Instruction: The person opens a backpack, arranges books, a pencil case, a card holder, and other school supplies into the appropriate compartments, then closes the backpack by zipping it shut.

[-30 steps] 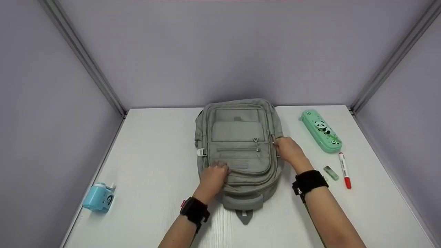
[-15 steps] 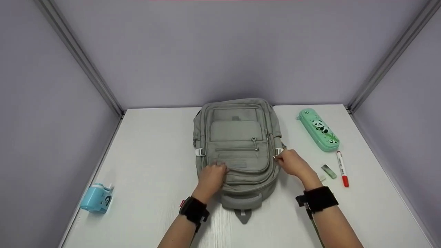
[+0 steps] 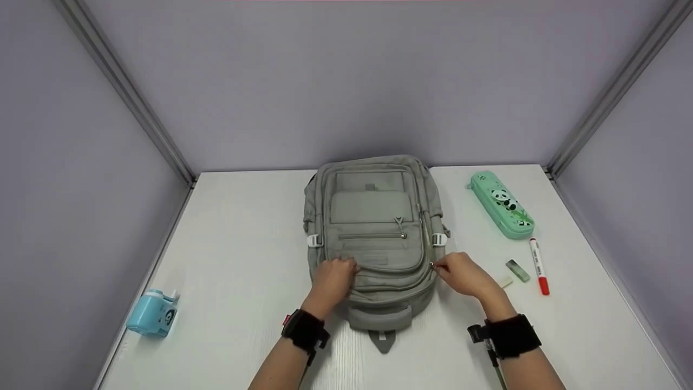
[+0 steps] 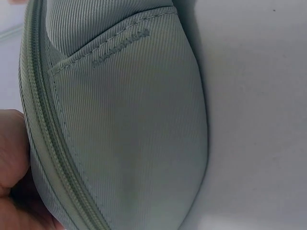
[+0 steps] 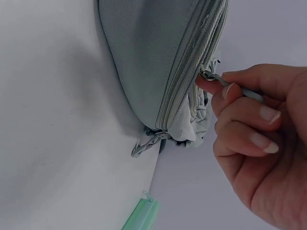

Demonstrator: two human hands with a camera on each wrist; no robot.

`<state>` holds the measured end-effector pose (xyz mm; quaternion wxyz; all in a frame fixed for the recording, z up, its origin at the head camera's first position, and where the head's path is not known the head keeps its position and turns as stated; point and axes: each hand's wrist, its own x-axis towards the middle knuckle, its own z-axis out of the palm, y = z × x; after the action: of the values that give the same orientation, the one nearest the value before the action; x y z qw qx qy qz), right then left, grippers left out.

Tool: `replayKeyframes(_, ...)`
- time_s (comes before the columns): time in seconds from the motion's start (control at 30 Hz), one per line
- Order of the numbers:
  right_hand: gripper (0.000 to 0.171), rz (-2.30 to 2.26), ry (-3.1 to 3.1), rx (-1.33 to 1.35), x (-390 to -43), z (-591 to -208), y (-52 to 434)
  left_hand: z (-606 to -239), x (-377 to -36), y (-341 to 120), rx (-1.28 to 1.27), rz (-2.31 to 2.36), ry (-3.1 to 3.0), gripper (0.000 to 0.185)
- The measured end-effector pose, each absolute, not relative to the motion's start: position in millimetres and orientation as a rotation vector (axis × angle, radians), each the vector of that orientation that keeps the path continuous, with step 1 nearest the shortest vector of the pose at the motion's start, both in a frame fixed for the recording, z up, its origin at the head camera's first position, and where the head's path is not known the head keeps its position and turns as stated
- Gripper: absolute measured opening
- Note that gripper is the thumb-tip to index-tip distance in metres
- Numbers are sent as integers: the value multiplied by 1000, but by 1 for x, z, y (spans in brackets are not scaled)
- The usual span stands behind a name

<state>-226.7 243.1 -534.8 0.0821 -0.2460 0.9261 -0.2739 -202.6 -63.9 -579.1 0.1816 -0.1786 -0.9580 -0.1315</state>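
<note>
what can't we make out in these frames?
- Inside of the backpack: hidden in all views by its own fabric.
- Left hand fingertips: head view, curled against the bag; left wrist view cuts them at the edge.
- Print on the red marker: too small, head view.
- Zipper pull: partly covered by the right hand.

Light is even and diffuse, from overhead; bright, no glare. Soft short shadows under my backpack (image 3: 373, 233) and beside the sharpener (image 3: 153, 313) on the table (image 3: 243, 244). Head view sharp, with wide-angle bowing of the booth rails at the edges. Both wrist views are slightly soft close up; my right hand (image 5: 259, 143) is well lit.
</note>
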Motion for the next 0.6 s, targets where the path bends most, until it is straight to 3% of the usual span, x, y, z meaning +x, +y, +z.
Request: replayKeyframes(0.6, 18, -1011, 2606, -751, -194, -532, 230, -574, -202, -64, -488, -498, -2792, 26)
